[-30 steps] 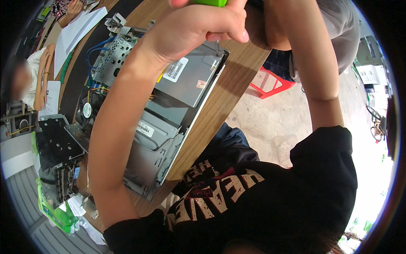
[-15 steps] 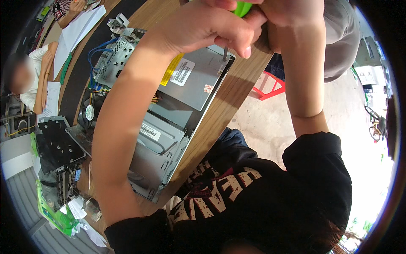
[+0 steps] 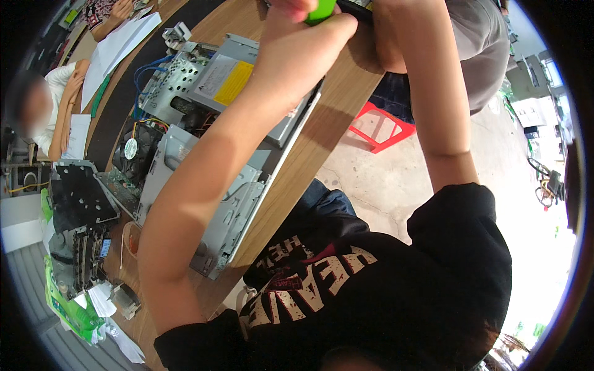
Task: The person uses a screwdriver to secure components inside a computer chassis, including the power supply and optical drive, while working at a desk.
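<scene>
My left hand (image 3: pixel 296 38) is at the top edge of the view, over the far end of an opened computer case (image 3: pixel 232 216). Its fingers are closed around a bright green handle (image 3: pixel 321 11), whose kind of tool is hidden. My right forearm (image 3: pixel 436 99) reaches up to the same place, but the top edge cuts off most of that hand, so its grip does not show. Beneath my left forearm lies a silver disc drive (image 3: pixel 216 80) with a yellow label, set in the case. A perforated metal bracket (image 3: pixel 170 93) with blue cables sits beside it, near a black fan (image 3: pixel 133 148).
Left of the case are a black metal plate (image 3: pixel 80 193), loose parts and a green bag (image 3: pixel 68 309). Across the table a person (image 3: pixel 59 105) sits by white papers (image 3: pixel 120 52). A red stool (image 3: pixel 383 130) stands on the floor beside another person in grey (image 3: pixel 479 49).
My left hand and the green handle have moved left and slightly up. More of the disc drive's yellow label shows. My right forearm has shifted left too.
</scene>
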A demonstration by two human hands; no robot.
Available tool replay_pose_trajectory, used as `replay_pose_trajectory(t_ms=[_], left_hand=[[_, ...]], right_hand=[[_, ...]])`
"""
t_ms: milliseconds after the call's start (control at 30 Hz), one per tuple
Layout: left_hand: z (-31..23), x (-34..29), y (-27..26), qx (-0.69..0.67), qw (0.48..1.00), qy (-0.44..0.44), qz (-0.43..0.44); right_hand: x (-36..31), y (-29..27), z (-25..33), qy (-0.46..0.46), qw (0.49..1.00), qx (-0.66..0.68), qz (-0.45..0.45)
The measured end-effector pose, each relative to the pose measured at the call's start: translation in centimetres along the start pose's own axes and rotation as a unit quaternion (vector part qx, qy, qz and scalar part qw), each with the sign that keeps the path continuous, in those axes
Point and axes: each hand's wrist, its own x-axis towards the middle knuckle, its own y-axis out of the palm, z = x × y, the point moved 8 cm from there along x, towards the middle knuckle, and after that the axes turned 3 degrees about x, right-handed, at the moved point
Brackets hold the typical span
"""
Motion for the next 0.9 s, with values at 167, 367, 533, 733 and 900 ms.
replay_pose_trajectory(t_ms=[167, 367, 533, 733, 900], left_hand=[[-1.5, -0.1, 0.9, 0.047, 0.995, 0.08, -0.025], [-1.0, -0.4, 1.7, 0.119, 0.975, 0.188, 0.007], [-0.4, -0.3, 1.4, -0.101, 0.994, -0.03, 0.013], [0.1, 0.9, 1.9, -0.132, 0.974, -0.034, 0.183], [0.6, 1.2, 3.0, -0.202, 0.904, -0.042, 0.374]], right_hand=[[0.6, -0.8, -3.4, 0.089, 0.988, 0.044, -0.12], [-1.7, 2.5, -2.1, 0.041, 0.763, 0.536, 0.36], [-0.3, 1.9, -4.0, 0.089, 0.79, 0.525, 0.303], [-0.3, -0.9, -3.7, 0.152, 0.93, 0.335, -0.009], [-1.9, -2.9, -0.4, 0.155, 0.969, -0.107, -0.16]])
